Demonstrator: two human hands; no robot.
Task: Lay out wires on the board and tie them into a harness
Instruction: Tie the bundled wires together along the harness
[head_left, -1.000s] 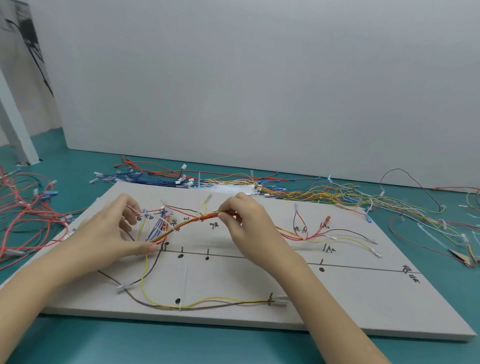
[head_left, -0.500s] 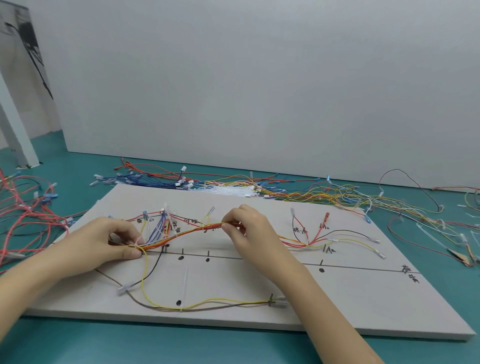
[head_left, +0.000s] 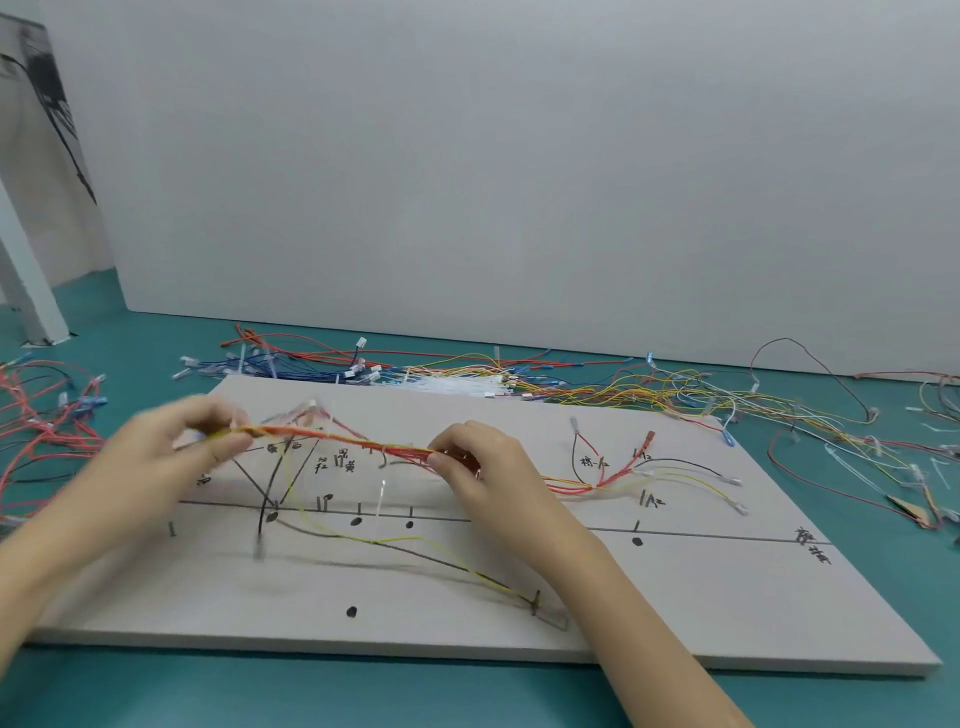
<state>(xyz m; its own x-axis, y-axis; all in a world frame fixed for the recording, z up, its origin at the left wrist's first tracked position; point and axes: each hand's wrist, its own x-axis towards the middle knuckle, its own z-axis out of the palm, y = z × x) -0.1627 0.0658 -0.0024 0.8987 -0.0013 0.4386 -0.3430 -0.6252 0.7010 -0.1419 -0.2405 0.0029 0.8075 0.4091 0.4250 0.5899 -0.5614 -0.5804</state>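
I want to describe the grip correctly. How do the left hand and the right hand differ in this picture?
The left hand is blurred, so it seems to be moving; the right hand looks sharp. The left hand sits higher, pinching one end of the red and orange wire bundle above the board; the right hand pinches it nearer the board. Both hands grip the same bundle with their fingers, stretching it between them.

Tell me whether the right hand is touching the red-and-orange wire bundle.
Touching. The head view shows the right hand pinching the wire bundle between thumb and fingertips, with the wires running straight into the grip, no gap showing.
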